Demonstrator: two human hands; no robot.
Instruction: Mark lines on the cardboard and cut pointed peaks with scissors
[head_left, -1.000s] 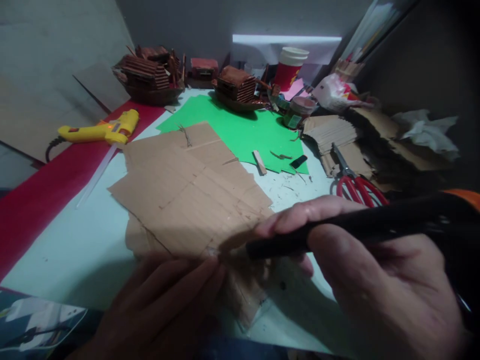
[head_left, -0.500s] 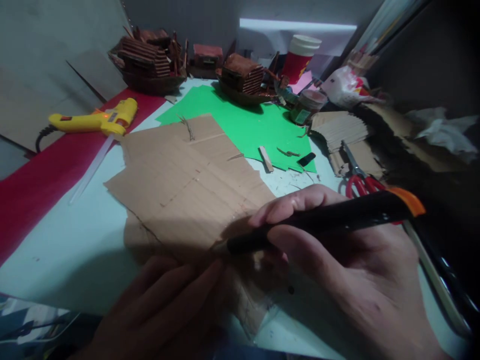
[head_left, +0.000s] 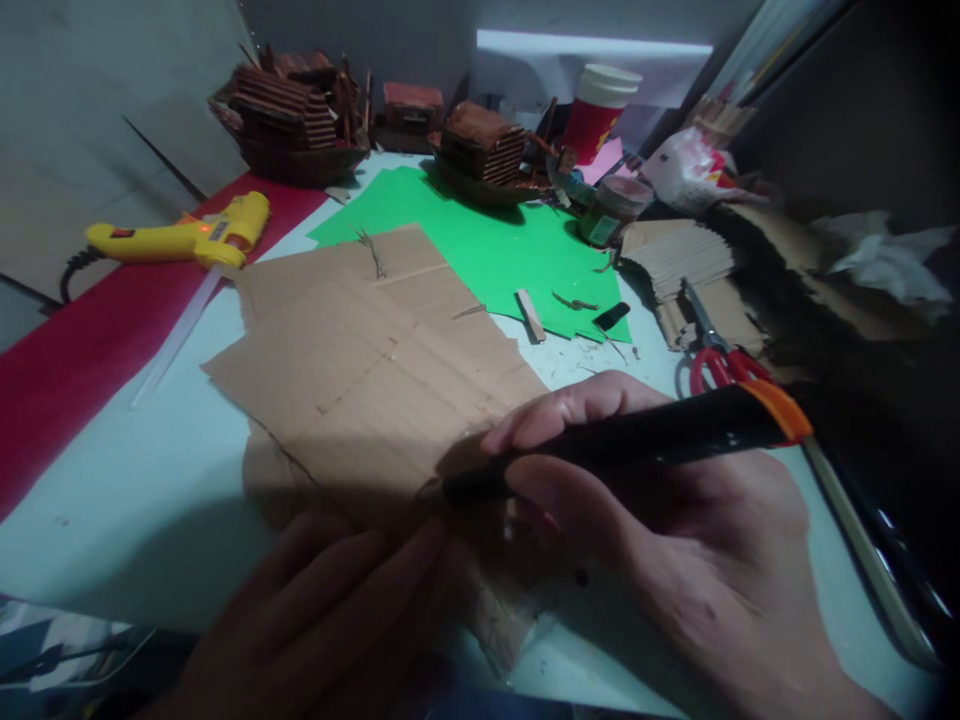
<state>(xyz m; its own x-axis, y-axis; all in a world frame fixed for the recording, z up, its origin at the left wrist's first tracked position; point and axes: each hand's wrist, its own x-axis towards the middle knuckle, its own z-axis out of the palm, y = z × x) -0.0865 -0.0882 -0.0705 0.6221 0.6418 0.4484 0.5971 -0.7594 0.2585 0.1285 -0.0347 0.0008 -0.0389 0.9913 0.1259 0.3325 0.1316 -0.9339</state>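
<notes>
At near centre, the cardboard lies under the tool, which my right hand clamps well forward, apparently for control. My left hand, fingers together, likely braces the cardboard; its grip I cannot tell.

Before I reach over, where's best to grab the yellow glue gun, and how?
Grip the handle, probably from above on its near side: it extends left from the body, clear of the pale stick slanting toward you, with the cord at its left end.
</notes>
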